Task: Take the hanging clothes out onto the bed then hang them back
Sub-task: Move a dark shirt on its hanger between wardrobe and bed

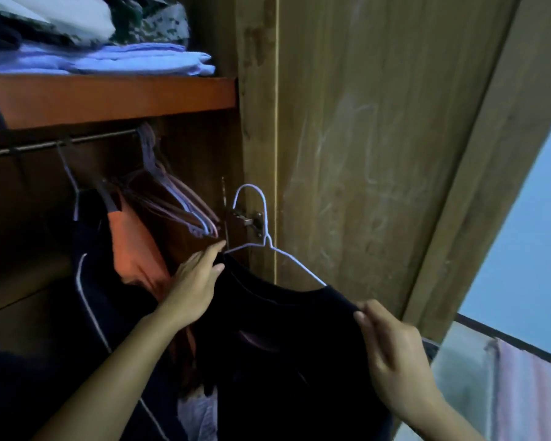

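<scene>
While hands (198, 281) apparently grip, shirt (287, 338) hangs.

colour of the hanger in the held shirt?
White wire hanger, inside the dark shirt; head view.

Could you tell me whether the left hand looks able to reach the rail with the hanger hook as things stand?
Probably yes. The left hand holds the dark shirt by the hanger, whose hook is free. The rail lies up and left, with a bare stretch between the hung hangers.

Orange shelf (109, 100): folded pale linens (134, 60), camouflage fabric (153, 23), possibly more clothes stacked behind.
</scene>
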Demonstrator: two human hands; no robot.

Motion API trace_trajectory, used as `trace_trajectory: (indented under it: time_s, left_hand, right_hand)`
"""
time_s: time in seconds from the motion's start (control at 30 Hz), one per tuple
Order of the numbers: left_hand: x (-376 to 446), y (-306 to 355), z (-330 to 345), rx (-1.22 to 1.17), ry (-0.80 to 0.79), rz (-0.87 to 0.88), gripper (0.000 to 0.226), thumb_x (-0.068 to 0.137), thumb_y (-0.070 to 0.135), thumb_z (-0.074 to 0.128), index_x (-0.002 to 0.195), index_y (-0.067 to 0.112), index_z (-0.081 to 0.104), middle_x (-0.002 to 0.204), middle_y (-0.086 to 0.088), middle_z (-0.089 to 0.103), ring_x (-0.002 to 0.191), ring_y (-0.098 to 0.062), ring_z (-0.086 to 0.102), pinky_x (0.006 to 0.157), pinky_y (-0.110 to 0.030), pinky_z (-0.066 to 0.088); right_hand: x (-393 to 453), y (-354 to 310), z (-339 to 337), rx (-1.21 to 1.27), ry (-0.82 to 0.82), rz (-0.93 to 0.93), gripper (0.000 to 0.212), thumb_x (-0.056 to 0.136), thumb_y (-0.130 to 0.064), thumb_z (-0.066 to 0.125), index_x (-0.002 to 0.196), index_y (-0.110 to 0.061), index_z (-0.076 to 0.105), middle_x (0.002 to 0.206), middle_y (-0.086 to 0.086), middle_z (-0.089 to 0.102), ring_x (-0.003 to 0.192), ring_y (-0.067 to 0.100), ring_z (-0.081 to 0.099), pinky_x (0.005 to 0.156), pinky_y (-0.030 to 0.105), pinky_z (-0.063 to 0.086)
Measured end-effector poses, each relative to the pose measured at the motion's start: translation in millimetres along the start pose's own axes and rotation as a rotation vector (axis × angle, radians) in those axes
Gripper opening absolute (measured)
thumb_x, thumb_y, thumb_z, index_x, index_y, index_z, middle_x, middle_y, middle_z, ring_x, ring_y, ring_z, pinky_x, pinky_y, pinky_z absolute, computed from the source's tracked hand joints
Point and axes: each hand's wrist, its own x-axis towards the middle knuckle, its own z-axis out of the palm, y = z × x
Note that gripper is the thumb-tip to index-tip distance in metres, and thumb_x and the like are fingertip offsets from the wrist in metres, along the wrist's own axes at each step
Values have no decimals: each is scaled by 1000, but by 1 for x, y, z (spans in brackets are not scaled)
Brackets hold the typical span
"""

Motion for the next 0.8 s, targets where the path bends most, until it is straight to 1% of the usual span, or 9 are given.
trace_trajectory:
  time_s: [0.07, 0.13, 0.2, 0.27, 0.43, 0.5, 0.6, 0.7, 0.8]
  left_hand:
    - [5, -2, 15, -27, -25, 33, 29, 99, 21, 48, 126, 13, 58, 116, -11, 63, 112, -29, 58, 94, -37, 43]
    - [10, 3, 31, -71, -56, 110, 13, 97, 19, 49, 99, 14, 61, 90, -2, 63, 89, -24, 62, 77, -36, 43]
    - [8, 17, 44, -142, -97, 177, 16, 97, 10, 51, 82, 10, 55, 72, -1, 54, 68, -17, 55, 65, -38, 38]
    - [3, 32, 56, -239, -164, 223, 22, 97, 3, 51, 76, 10, 51, 66, -3, 49, 62, -17, 48, 60, -37, 36]
    - [-10, 88, 74, -367, -268, 469, 15, 93, 24, 50, 80, 19, 57, 68, 8, 53, 64, -7, 52, 60, -24, 37]
    - [-15, 115, 74, -408, -315, 574, 21, 91, 33, 46, 85, 20, 62, 71, 10, 57, 67, -7, 56, 62, -24, 40]
    - [-26, 157, 73, -455, -357, 738, 23, 91, 33, 48, 90, 19, 66, 74, 12, 61, 67, -6, 60, 63, -23, 43]
    - [-38, 200, 80, -490, -402, 871, 21, 92, 32, 50, 94, 20, 67, 77, 15, 64, 68, -1, 60, 62, -19, 43]
    - [-52, 238, 98, -530, -490, 951, 22, 91, 37, 46, 95, 25, 64, 80, 8, 69, 72, -6, 63, 65, -27, 46]
  right_hand:
    - [-16, 4, -11, -71, 6, 16, 24, 102, -32, 41, 85, -23, 57, 68, -11, 58, 60, 1, 58, 54, 17, 40]
    - [-32, 7, -21, -160, 37, 42, 29, 102, -42, 37, 84, -27, 54, 68, -13, 56, 60, 1, 57, 55, 20, 40]
    - [-48, 9, -32, -223, 73, 105, 39, 99, -54, 33, 79, -25, 51, 66, -10, 53, 58, 4, 55, 56, 26, 41]
    - [-65, 9, -47, -325, 90, 179, 46, 96, -59, 35, 78, -20, 52, 62, -7, 53, 55, 8, 52, 55, 31, 41]
    - [-118, -5, -83, -536, 108, 364, 22, 92, -51, 43, 93, -32, 54, 56, -23, 49, 58, 3, 52, 55, 17, 38]
    - [-143, -16, -97, -538, 149, 424, 21, 93, -50, 43, 95, -34, 56, 62, -20, 56, 58, -2, 51, 58, 19, 41]
    - [-184, -40, -120, -597, 231, 503, 23, 95, -48, 42, 92, -32, 58, 67, -10, 60, 59, 5, 55, 60, 23, 43]
    - [-224, -64, -137, -664, 304, 590, 12, 100, -34, 50, 90, -32, 57, 66, -9, 58, 58, 7, 54, 58, 21, 40]
    - [-262, -83, -144, -714, 382, 704, 10, 98, -23, 57, 91, -30, 60, 63, -10, 57, 57, 5, 54, 57, 21, 39]
